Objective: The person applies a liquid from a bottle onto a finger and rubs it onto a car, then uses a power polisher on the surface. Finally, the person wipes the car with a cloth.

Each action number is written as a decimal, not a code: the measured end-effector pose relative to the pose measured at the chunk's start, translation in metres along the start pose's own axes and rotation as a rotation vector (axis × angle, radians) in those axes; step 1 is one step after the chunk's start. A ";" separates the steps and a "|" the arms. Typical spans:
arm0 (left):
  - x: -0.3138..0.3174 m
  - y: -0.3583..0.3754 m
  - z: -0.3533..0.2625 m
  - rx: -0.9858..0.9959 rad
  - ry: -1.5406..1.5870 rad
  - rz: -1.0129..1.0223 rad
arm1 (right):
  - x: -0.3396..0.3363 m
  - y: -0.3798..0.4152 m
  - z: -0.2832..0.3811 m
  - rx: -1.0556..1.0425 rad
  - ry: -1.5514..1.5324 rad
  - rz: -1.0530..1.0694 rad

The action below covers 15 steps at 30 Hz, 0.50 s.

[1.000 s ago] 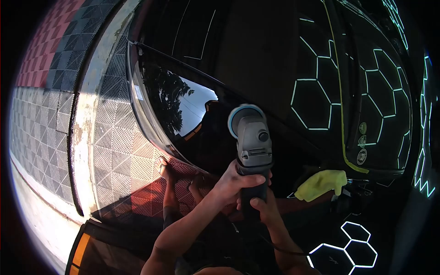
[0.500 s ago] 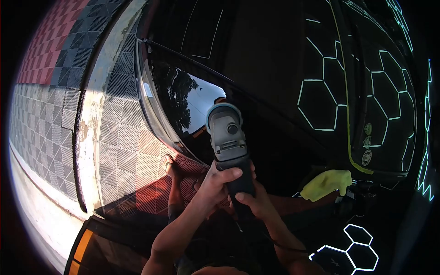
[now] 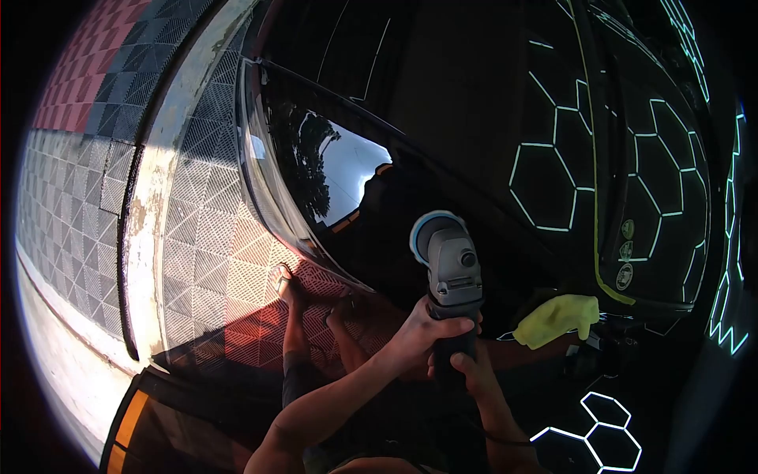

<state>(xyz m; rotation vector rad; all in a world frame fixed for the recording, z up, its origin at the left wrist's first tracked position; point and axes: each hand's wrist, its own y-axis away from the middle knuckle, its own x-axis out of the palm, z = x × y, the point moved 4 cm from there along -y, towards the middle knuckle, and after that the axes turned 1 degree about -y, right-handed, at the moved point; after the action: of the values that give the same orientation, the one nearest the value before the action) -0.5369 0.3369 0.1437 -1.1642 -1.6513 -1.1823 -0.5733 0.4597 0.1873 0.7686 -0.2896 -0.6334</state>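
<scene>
A grey and black polisher [image 3: 453,265] with a light blue rimmed pad [image 3: 421,231] lies over the glossy black car hood [image 3: 379,237]. My left hand [image 3: 433,330] wraps the dark body just behind the grey head, its thumb across the top. Farther back, my right hand [image 3: 471,373] is closed round the handle, thumb on its upper side. The pad's underside is hidden, close over the paint. To the right of the tool, a yellow-green cloth [image 3: 557,320] is draped over the car near the side mirror.
Yellow tape [image 3: 596,197] runs along the windshield edge, with round stickers [image 3: 625,253] beyond it. Hexagonal lights reflect in the dark surfaces. At left, interlocking floor tiles [image 3: 201,237] border a pale concrete strip [image 3: 154,205]. A dark panel with an orange stripe [image 3: 130,423] stands at lower left.
Both hands have brought the polisher to the right and back toward me across the hood. More of the sky reflection now shows where it was. The cloth stays in place.
</scene>
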 end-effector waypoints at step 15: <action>0.002 -0.005 0.008 0.048 0.054 -0.002 | -0.012 -0.002 0.012 0.003 0.076 0.020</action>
<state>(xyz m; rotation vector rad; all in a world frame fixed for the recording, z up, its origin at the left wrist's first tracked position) -0.5432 0.3443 0.1421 -1.0916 -1.6324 -1.1590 -0.5889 0.4591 0.1936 0.7901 -0.2289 -0.5835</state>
